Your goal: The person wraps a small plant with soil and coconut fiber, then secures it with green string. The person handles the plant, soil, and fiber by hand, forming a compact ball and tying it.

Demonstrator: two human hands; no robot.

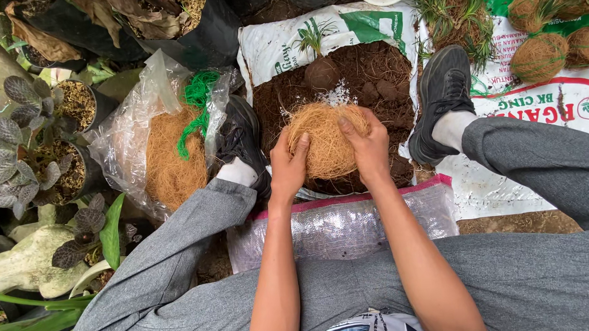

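Observation:
A ball of golden coconut fibre [327, 138] is cupped between both hands over an open white sack of dark brown soil [377, 67]. My left hand [288, 166] presses its left side, thumb on top. My right hand [369, 148] wraps the right side, fingers curled over the top. White granules lie on the soil just behind the ball. A small plant with a round soil root ball [319, 63] stands in the sack.
A clear plastic bag of loose coconut fibre [170, 158] with green twine [197, 103] lies at left. Several finished fibre-wrapped balls [540, 55] rest top right. Black shoes [442, 90] flank the sack. Potted plants [27, 132] stand at far left. A clear bag [338, 227] lies before my knees.

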